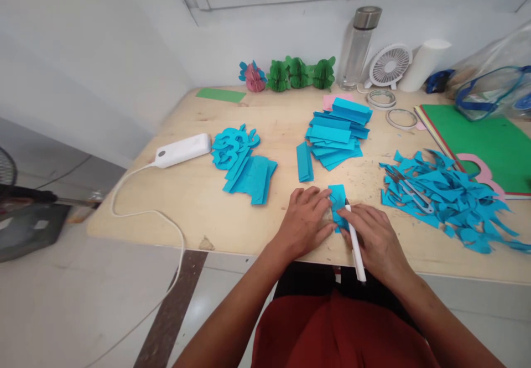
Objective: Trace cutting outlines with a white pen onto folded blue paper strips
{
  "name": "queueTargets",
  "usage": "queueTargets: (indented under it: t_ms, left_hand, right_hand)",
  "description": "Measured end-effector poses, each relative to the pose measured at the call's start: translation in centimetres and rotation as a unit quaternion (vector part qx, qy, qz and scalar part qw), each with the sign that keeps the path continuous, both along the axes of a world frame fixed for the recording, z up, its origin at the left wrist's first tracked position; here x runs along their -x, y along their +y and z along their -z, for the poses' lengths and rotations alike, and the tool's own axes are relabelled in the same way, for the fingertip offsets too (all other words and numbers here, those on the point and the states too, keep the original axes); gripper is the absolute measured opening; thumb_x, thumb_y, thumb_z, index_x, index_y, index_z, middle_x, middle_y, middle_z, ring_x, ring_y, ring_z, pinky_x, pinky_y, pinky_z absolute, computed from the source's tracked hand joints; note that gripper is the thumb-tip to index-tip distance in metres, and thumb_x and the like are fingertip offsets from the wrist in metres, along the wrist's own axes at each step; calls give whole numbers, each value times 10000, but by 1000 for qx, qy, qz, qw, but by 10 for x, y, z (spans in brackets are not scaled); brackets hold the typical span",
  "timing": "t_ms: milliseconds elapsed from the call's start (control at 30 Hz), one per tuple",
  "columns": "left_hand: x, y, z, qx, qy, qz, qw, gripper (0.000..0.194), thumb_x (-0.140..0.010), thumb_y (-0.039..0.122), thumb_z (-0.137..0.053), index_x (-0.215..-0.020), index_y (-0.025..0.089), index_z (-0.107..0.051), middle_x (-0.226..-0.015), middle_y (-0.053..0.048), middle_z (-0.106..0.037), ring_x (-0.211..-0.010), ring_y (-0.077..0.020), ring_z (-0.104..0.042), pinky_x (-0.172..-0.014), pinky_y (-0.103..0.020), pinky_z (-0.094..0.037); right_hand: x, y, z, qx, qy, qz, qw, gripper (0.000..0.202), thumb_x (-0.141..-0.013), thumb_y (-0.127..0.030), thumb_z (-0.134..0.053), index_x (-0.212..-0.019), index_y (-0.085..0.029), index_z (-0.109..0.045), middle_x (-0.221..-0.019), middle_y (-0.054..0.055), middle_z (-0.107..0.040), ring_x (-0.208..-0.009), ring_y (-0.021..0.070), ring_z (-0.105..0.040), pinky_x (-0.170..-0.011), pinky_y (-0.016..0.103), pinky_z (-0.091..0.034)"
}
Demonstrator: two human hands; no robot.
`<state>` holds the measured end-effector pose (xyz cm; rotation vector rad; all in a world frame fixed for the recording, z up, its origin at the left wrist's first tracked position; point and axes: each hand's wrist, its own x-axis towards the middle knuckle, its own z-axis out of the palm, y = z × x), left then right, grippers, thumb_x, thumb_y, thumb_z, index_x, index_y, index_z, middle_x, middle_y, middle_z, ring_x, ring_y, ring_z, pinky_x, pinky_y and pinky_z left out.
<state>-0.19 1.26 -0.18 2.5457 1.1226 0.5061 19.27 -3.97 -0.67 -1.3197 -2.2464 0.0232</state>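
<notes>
Left hand (305, 218) spread, pressing blue paper (337, 193); right hand (375, 238) pinches pen (355, 246); best keep paper flat.

The paper (339, 192), blue and narrow, with a dark curved line, lies under the tips of the left fingers (322, 205) and right fingers (352, 217). The pen (355, 246), white and dark-tipped, slants in the right fingers, its tip just beyond them.

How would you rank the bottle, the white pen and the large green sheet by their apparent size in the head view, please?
Largest to smallest:
large green sheet
bottle
white pen
</notes>
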Motion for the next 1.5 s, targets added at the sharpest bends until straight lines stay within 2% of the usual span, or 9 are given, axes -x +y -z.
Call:
queueTargets:
  t_ms: [133,267,400,567,700,800,933,1067,1500]
  left_hand:
    - [0,0,1,-1,-7,-1,1000,316,-872,390,-612,-1118,202,-554,-1420,-73,-524,-1298,-296,-415,-1083,-513,-293]
    - [-1,1,2,4,-5,-4,1000,308,-854,376,-634,-1100,207,-557,-1421,-73,-524,-1295,-293,-421,-1085,-514,-284]
    - [0,2,1,11,-5,-3,1000,299,-862,380,-618,-1104,212,-561,-1426,-70,-520,-1294,-290,-420,-1085,-506,-281]
    - [0,1,0,10,-1,-2,1000,314,-876,382,-593,-1130,201,-562,-1432,-77,-514,-1303,-293,-411,-1087,-502,-278]
    - [0,1,0,12,1,-5,1000,313,-879,390,-591,-1132,207,-567,-1431,-74,-515,-1305,-289,-411,-1089,-498,-279]
    - [1,2,0,12,4,-5,1000,304,-885,395,-584,-1125,209,-572,-1435,-69,-511,-1304,-288,-411,-1091,-495,-275]
    - [1,2,0,9,8,-4,1000,312,-890,405,-580,-1132,207,-571,-1435,-68,-512,-1300,-289,-414,-1091,-489,-273]
    - [1,2,1,6,5,-6,1000,319,-888,401,-587,-1131,196,-567,-1429,-66,-520,-1294,-286,-419,-1097,-486,-268]
    - [1,3,1,13,-1,-5,1000,314,-887,403,-576,-1130,204,-574,-1431,-65,-517,-1297,-289,-417,-1092,-484,-267]
  right_hand:
    - [0,1,0,18,24,6,1000,289,-922,-202,-530,-1204,-193,-593,-1097,107,-694,-1060,268,-612,-891,439,-467]
    - [-1,-4,-8,39,132,39,990,260,-928,-268,-540,-1165,-197,-621,-1064,98,-708,-1012,242,-644,-888,403,-489]
    - [1,-14,-21,133,252,93,954,273,-958,-301,-483,-1156,-220,-652,-904,39,-713,-854,183,-673,-750,299,-525]
    - [7,-22,-26,226,317,84,917,284,-956,-343,-469,-994,-209,-716,-709,7,-653,-655,142,-634,-604,249,-511]
    - [13,-25,-24,238,323,139,906,209,-884,-318,-562,-1033,-217,-669,-710,-2,-685,-633,148,-646,-549,230,-500]
    - [15,-27,-24,240,307,163,906,153,-843,-302,-609,-971,-233,-654,-767,-3,-712,-610,135,-641,-501,206,-474]
    - [16,-28,-25,229,292,162,914,96,-846,-297,-602,-876,-228,-661,-712,-13,-691,-540,117,-598,-463,201,-442]
    - [17,-26,-22,211,284,153,923,97,-849,-285,-593,-818,-217,-656,-700,-7,-677,-574,126,-599,-507,212,-462]
    - [20,-25,-21,192,284,161,925,123,-851,-291,-572,-789,-211,-642,-676,7,-679,-562,135,-603,-503,226,-478]
